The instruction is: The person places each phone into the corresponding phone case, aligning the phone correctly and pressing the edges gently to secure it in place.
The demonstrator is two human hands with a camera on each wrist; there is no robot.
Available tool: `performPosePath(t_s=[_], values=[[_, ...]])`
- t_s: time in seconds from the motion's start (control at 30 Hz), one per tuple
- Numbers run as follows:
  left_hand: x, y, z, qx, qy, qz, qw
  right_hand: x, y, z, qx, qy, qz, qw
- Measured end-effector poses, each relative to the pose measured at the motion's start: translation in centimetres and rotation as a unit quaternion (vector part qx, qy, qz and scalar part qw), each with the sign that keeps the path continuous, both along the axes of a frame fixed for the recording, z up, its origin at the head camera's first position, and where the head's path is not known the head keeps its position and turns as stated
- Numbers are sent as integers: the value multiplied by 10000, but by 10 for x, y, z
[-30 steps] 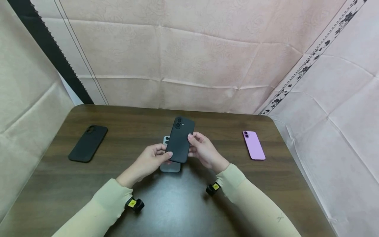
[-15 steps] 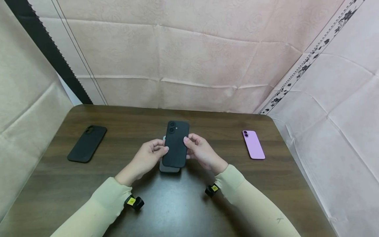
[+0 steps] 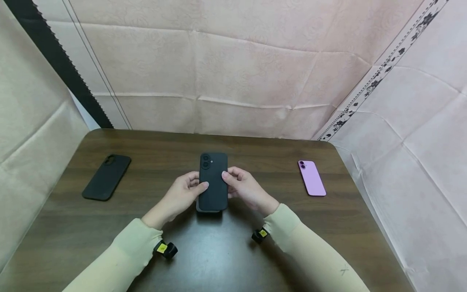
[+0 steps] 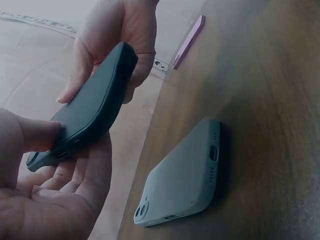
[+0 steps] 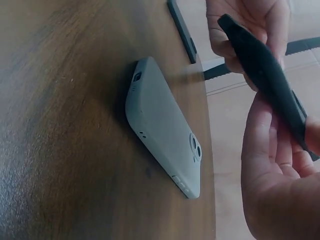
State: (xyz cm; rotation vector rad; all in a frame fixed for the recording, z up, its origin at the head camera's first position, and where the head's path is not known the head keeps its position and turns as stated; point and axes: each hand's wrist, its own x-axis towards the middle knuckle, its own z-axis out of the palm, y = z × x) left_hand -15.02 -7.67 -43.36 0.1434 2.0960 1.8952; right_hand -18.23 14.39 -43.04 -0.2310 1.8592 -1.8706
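Left hand and right hand grasp a matte black, round-cornered phone case by its long edges, above a smooth grey phone lying flat on the wood-grain table; purple phone at 3 o'clock.

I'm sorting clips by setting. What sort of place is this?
Probably a makeshift recording booth, not a lived-in room: creased pink cloth hangs behind and beside a dark wooden table, with phones and a black case spaced out, and the person wears small wrist cameras.
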Motion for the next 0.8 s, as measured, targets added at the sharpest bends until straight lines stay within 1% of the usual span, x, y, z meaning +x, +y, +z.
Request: performPosePath(t_s=[0.1, 0.17, 0.23, 0.3, 0.4, 0.5, 0.67, 0.8], values=[[0, -1, 0, -77, 95, 133, 9998, 1, -1, -1, -13, 32, 50, 10000], [0, -2, 1, -56, 130, 230, 9996, 2, -1, -1, 97, 104, 76, 9999], [0, -3, 2, 9, 185, 354, 9992, 2, -1, -3, 342, 177, 153, 9991], [0, -5, 2, 136, 252, 513, 9983, 3, 0, -4, 694, 280, 279, 9968], [0, -6, 2, 279, 385, 726, 9962, 5, 0, -6, 1135, 427, 432, 9917], [-1, -6, 2, 339, 484, 848, 9946, 8, 0, -7, 1447, 664, 497, 9860], [-1, -6, 2, 308, 531, 937, 9937, 10, -1, -7, 1944, 1139, 689, 9718], [-2, -6, 0, 250, 559, 959, 9935, 10, -3, -7, 2188, 1357, 913, 9620]])
